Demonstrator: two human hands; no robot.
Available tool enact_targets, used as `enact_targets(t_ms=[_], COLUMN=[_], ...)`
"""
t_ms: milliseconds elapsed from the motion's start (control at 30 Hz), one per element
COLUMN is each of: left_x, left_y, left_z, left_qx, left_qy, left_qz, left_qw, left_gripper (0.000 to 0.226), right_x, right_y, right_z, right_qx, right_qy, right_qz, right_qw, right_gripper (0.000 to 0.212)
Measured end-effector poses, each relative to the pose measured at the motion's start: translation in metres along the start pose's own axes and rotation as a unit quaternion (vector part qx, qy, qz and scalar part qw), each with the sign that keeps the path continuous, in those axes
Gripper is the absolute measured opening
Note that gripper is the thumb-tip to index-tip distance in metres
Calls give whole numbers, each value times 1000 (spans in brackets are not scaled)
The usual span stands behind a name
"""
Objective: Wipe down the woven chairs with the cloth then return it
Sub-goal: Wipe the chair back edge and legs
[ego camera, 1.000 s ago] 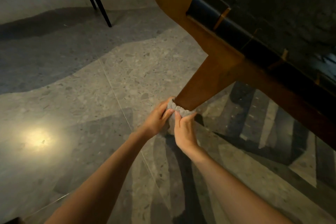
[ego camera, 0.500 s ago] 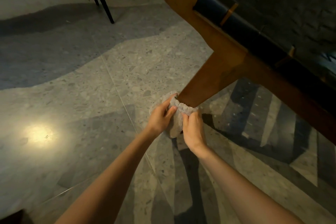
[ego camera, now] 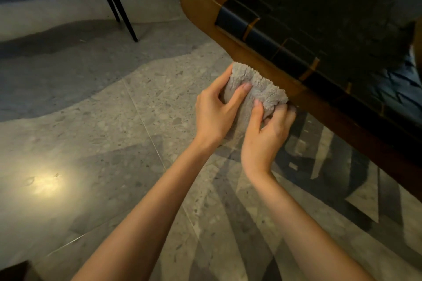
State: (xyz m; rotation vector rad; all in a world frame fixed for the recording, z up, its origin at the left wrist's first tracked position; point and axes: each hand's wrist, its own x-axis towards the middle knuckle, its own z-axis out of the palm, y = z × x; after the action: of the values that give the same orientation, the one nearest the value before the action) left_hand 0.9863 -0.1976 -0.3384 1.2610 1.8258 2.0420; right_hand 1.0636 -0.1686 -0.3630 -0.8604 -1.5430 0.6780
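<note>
Grey cloth lengthwise along chair rail

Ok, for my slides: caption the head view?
Left hand and right hand grip a grey cloth at the wooden rail of the woven chair.

both bare arms are reaching forward and drawing close together at the wrists, the left arm slanting rightward, the right arm slanting leftward. the left hand is gripping the cloth from its left side, fingers curling behind it, thumb pressing on its front. the right hand is sitting just beside and slightly lower, pinching the cloth's lower right part, thumb pointing up, fingers curling round the far side.
</note>
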Motion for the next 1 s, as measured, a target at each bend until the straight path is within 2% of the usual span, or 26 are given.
enact_targets(t_ms=[133, 233, 367, 533, 633, 767, 867, 1000], left_x=[-6, -18, -38, -49, -56, -59, -62, -66], left_y=[-21, -50, -90, -129, -148, -162, -164, -148], left_z=[-3, -8, -20, -34, -41, -44, -42, -32], left_qx=[28, 17, 33, 60, 79, 104, 114, 96], left_qy=[-8, -17, -42, -103, -133, -162, -141, -69], left_qz=[-3, -52, -135, -214, -233, -264, -273, -310], left_qw=[1000, 998, 989, 970, 960, 945, 945, 943], left_gripper=[34, 30, 10, 14, 24, 17, 15, 23], right_x=[-9, -25, -47, -62, -65, -69, -66, -57], right_y=[8, 24, 51, 82, 96, 106, 108, 96], right_z=[10, 16, 27, 41, 50, 56, 55, 41], right_qx=[-49, -65, -95, -113, -113, -99, -89, -96], right_qy=[8, -37, -115, -228, -286, -346, -352, -312], right_qz=[-11, 17, 90, 165, 201, 267, 290, 253], right_qw=[999, 997, 985, 953, 930, 894, 885, 911], right_gripper=[19, 16, 16, 18, 22, 25, 23, 11])
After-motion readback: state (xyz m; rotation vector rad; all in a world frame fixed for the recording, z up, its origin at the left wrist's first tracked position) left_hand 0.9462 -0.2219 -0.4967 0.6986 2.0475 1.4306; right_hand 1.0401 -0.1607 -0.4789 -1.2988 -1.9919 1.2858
